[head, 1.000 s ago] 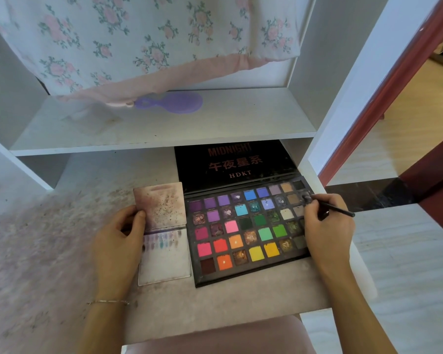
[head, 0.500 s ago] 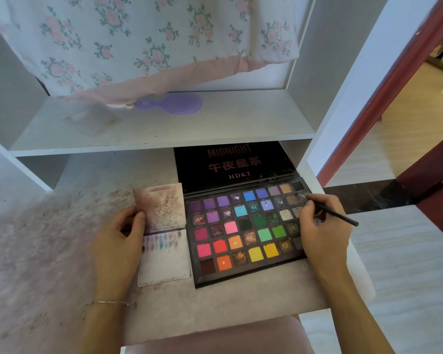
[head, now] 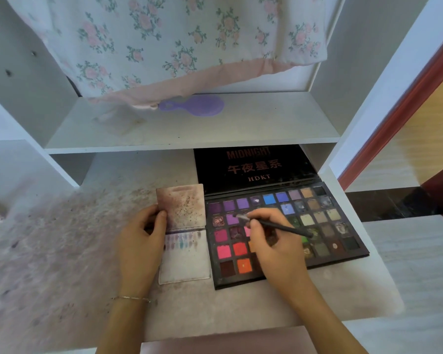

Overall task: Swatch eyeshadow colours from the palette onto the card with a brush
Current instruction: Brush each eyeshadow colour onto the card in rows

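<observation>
My right hand (head: 271, 241) pinches the light, stiff brush (head: 279, 226) near its bristles over the palette (head: 343, 256); my left hand (head: 141, 238) grips the thin card (head: 187, 267) by its edge.

Your two forearms are bare, with no sleeves in view from wrist to the bottom edge of the picture. Your left hand (head: 141, 241) has a thin, pale metal bracelet (head: 131, 298) round the wrist, a fine chain or band lying across it. Your right hand (head: 274, 247) wears nothing that can be made out, neither ring nor watch.
</observation>
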Demonstrator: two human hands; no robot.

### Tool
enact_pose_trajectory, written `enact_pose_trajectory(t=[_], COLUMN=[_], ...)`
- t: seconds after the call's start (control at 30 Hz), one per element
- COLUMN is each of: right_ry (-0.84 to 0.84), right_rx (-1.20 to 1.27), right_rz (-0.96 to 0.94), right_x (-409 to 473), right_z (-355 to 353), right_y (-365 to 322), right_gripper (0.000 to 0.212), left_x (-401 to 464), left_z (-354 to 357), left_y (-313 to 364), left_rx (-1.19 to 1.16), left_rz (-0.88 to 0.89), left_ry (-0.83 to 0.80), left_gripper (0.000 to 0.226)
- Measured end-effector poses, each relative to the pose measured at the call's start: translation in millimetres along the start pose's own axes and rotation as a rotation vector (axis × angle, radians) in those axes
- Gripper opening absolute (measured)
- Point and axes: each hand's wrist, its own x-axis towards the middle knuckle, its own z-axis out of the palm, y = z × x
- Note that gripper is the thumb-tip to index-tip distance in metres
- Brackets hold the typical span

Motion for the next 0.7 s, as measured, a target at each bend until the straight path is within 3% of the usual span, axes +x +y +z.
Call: enact_pose_trajectory(t=[0.17,0.47,0.7], right_ry=[-0.132,-0.275,-0.326], right_rx=[-0.026,-0.111,-0.236], right_rz=[-0.032,0.046,0.032], right_x=[-1,-5,-4], right_z=[26,29,31], right_y=[-5,-1,-4], right_gripper=[0.014,0.028,0.009], left_x=[1,1,2], left_z=[0,0,1], left_y=[-1,-2,-3], left_rx=[0.009,0.002,0.011], left_rz=[0.019,0.042,0.053], left_ry=[0.006,0.034,0.036], left_gripper=[0.022,0.02,0.021])
